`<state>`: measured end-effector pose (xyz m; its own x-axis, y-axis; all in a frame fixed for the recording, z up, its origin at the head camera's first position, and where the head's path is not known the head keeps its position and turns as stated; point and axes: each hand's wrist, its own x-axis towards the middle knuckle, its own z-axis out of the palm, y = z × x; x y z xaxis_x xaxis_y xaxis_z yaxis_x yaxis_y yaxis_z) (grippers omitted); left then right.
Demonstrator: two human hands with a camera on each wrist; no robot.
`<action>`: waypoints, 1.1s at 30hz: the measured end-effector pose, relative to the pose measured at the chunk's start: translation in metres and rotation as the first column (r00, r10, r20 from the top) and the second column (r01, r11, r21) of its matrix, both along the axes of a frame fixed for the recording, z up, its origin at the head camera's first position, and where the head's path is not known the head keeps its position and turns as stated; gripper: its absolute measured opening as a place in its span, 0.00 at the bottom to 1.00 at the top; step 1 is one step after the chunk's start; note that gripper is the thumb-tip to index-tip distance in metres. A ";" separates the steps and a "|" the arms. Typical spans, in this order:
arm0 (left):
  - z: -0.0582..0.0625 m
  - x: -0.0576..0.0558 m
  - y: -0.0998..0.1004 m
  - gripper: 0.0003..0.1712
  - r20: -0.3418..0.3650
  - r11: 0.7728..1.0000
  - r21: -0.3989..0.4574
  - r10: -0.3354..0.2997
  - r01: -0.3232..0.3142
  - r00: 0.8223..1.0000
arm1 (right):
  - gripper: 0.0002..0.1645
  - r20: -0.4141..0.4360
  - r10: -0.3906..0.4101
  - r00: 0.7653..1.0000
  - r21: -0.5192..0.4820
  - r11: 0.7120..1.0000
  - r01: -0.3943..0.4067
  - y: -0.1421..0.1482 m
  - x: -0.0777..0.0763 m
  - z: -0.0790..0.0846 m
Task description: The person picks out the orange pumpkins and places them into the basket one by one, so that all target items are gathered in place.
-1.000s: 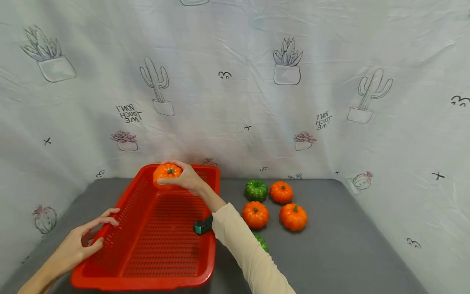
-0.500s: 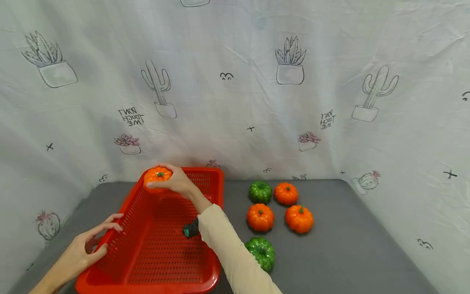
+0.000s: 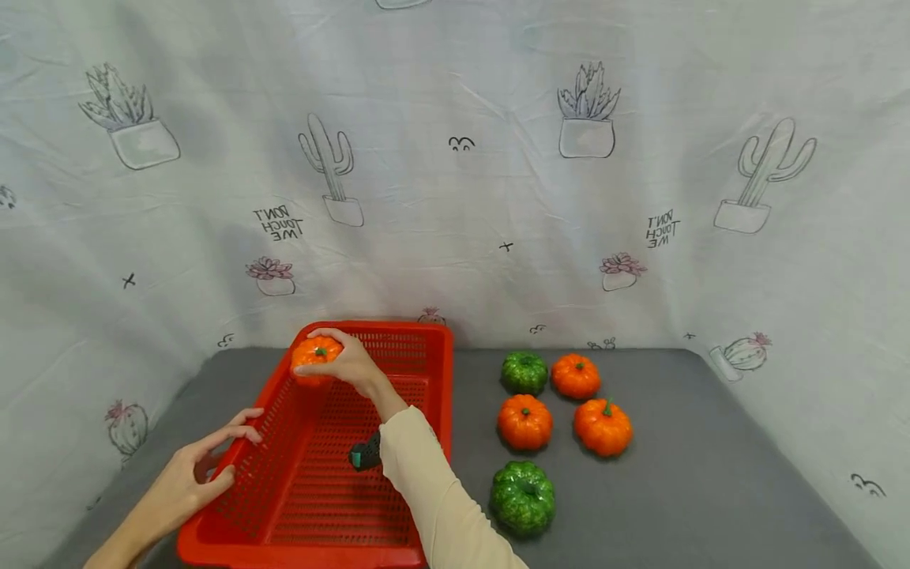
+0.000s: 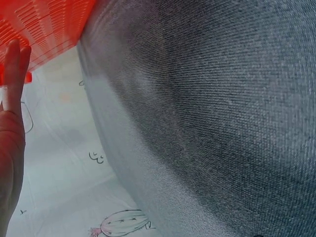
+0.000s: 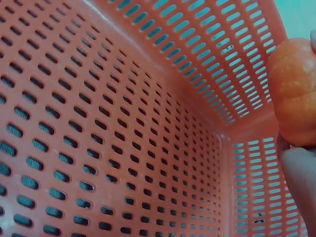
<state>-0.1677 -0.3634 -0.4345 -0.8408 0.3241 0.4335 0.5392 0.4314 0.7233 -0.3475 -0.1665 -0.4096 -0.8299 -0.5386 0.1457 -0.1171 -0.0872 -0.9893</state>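
Observation:
In the head view my right hand (image 3: pixel 351 367) holds an orange mini pumpkin (image 3: pixel 313 356) with a green stem, inside the far left corner of a red slotted plastic basket (image 3: pixel 341 557). Its fingers wrap over the pumpkin's top and the thumb lies along the near side. The right wrist view shows the pumpkin (image 5: pixel 294 94) beside the basket's slotted wall (image 5: pixel 197 44). My left hand (image 3: pixel 188 478) grips the basket's left rim, fingers reaching over it and thumb nearer to me. Only part of the left hand (image 4: pixel 12 133) appears in the left wrist view, against the basket.
On the grey table (image 3: pixel 675 482) right of the basket lie several mini pumpkins: a green pumpkin (image 3: pixel 524 373) and an orange pumpkin (image 3: pixel 576 376) at the back, two orange ones midway, and a green pumpkin (image 3: pixel 522 498) nearer. A printed white curtain (image 3: pixel 462 197) hangs behind.
The right hand has carried the orange pumpkin left and lower, toward the basket's far left corner. The left hand stays on the rim. The head view has turned slightly left.

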 end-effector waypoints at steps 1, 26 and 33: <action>0.002 -0.003 0.001 0.26 0.012 1.000 -0.007 -0.003 0.003 1.000 | 0.30 0.004 -0.002 1.000 -0.010 1.000 0.002 0.003 -0.002 0.000; 0.000 -0.008 0.001 0.25 0.074 0.999 -0.029 -0.019 0.021 0.997 | 0.32 0.165 -0.102 0.981 0.055 0.994 0.094 0.026 -0.010 -0.036; 0.001 -0.007 0.000 0.26 0.059 1.000 -0.027 -0.005 0.007 0.998 | 0.33 0.164 -0.054 0.985 0.026 0.998 0.050 0.024 -0.015 -0.042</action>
